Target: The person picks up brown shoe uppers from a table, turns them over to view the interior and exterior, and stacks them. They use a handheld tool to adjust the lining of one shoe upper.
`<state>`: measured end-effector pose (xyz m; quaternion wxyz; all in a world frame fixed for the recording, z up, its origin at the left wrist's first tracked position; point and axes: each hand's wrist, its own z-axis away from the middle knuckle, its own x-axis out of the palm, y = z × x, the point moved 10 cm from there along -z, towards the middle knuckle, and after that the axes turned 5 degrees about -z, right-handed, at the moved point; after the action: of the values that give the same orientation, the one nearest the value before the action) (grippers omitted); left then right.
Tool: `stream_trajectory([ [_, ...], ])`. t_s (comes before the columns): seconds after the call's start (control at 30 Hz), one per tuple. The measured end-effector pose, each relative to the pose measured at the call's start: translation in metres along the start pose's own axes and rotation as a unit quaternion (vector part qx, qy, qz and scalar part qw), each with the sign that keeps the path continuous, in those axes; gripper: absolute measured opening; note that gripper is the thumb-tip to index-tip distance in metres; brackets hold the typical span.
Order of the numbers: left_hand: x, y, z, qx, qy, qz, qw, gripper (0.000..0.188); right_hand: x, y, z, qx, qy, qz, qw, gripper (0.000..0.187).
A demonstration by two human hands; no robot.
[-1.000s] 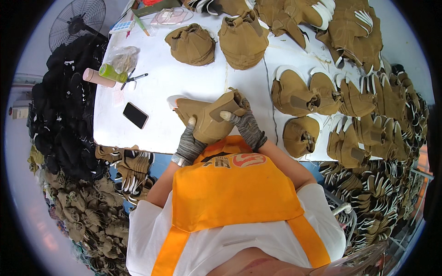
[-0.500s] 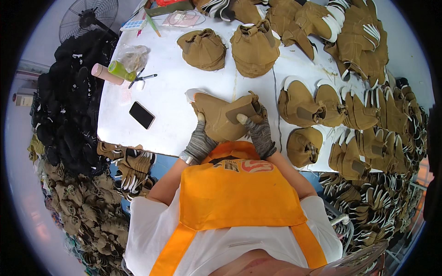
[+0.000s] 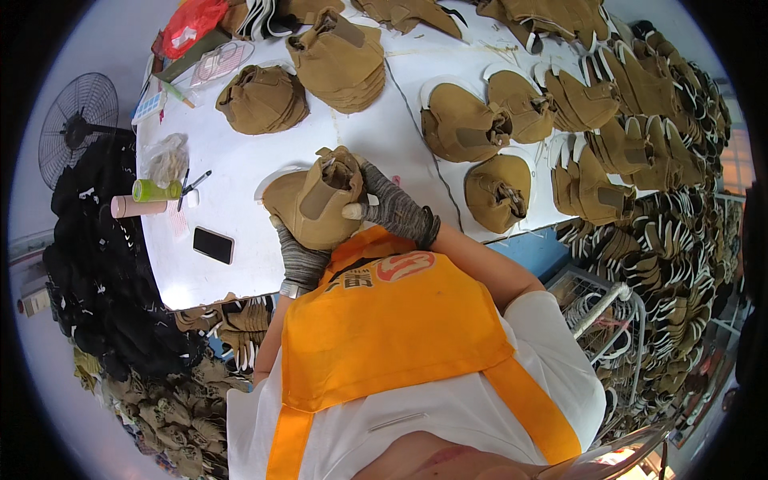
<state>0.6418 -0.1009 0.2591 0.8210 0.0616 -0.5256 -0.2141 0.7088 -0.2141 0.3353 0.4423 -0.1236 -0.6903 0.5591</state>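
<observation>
Between my hands I hold a brown shoe upper (image 3: 308, 204) over the table's near edge. It has a darker side panel and a white strip showing at its far left. My left hand (image 3: 302, 258), in a grey knitted glove with bare fingertips, is closed on its lower left side. My right hand (image 3: 390, 210), gloved alike, grips it at the right by the ankle opening. Beyond it on the white table (image 3: 240, 172) stand a low stack of brown uppers (image 3: 262, 100) and a taller stack of uppers (image 3: 340, 64).
On the left lie a phone (image 3: 214, 246), a pink bottle (image 3: 138, 206), a green roll (image 3: 156, 190), a pen (image 3: 197, 182) and a plastic bag (image 3: 166, 160). More brown uppers (image 3: 466, 124) stand in groups on the right. A fan (image 3: 78, 128) and black piles (image 3: 100, 264) flank the table.
The view has swung to the right. The upper in my hands has turned more upright, its opening now facing up, and my right hand has shifted to its right side.
</observation>
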Motion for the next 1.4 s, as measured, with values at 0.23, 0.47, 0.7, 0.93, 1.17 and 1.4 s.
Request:
stream_trajectory([
  [0.23,0.015,-0.012,-0.004,-0.024,0.005,0.000,1.000,0.083,-0.014,-0.004,0.009,-0.002,0.026,0.017,1.000,0.092],
  [0.47,0.021,-0.018,-0.004,-0.039,0.020,0.004,0.999,0.085,-0.034,0.016,0.016,0.034,0.059,0.080,0.994,0.094],
  [0.7,0.026,-0.020,-0.001,-0.037,-0.019,-0.008,0.999,0.090,-0.023,0.003,0.023,-0.001,0.082,0.032,0.996,0.109],
  [0.93,0.021,-0.018,-0.004,-0.033,-0.006,0.039,0.999,0.078,-0.029,0.010,0.019,-0.021,0.114,0.004,0.993,0.101],
  [1.17,0.018,-0.017,0.002,-0.031,-0.045,0.048,0.997,0.081,-0.015,0.005,0.015,-0.025,0.059,0.043,0.997,0.093],
  [1.4,0.003,-0.013,0.001,-0.009,0.009,0.037,0.999,0.085,-0.005,0.009,0.017,0.009,0.069,0.018,0.997,0.100],
])
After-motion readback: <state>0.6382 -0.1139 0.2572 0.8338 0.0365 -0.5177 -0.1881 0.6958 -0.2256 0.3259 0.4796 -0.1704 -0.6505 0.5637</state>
